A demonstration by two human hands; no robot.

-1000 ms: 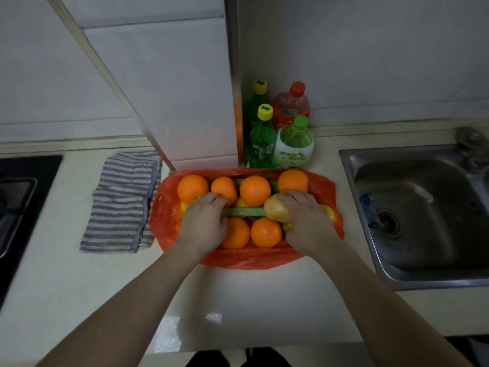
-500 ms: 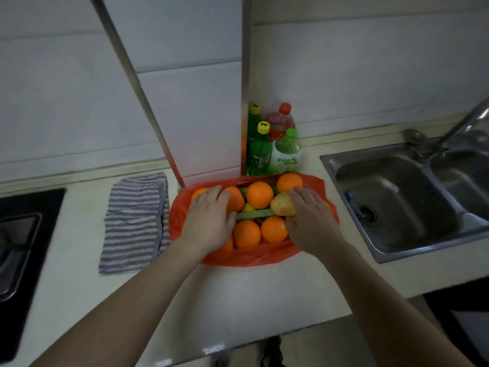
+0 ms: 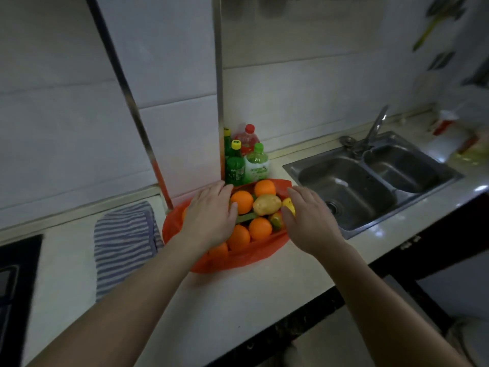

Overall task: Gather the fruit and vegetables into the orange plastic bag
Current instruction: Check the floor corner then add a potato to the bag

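Note:
The orange plastic bag [image 3: 246, 256] lies open on the pale counter. Inside are several oranges [image 3: 241, 202], a potato [image 3: 266, 204], a yellow lemon [image 3: 288, 203] and a green vegetable stalk [image 3: 246, 217]. My left hand [image 3: 210, 215] lies flat with straight fingers over the left part of the pile, covering some fruit. My right hand [image 3: 309, 221] hovers with straight fingers over the bag's right edge, beside the lemon; whether it touches is unclear. Neither hand grips anything.
Several drink bottles [image 3: 244, 160] stand just behind the bag against a metal wall strip [image 3: 218, 102]. A striped cloth [image 3: 123, 242] lies to the left, a black hob [image 3: 16, 282] at far left. A steel double sink [image 3: 370, 181] with a tap sits to the right.
My right hand has let go of the potato and moved right to the bag's edge. My left hand has slid further back over the fruit. The camera has tilted up and shifted.

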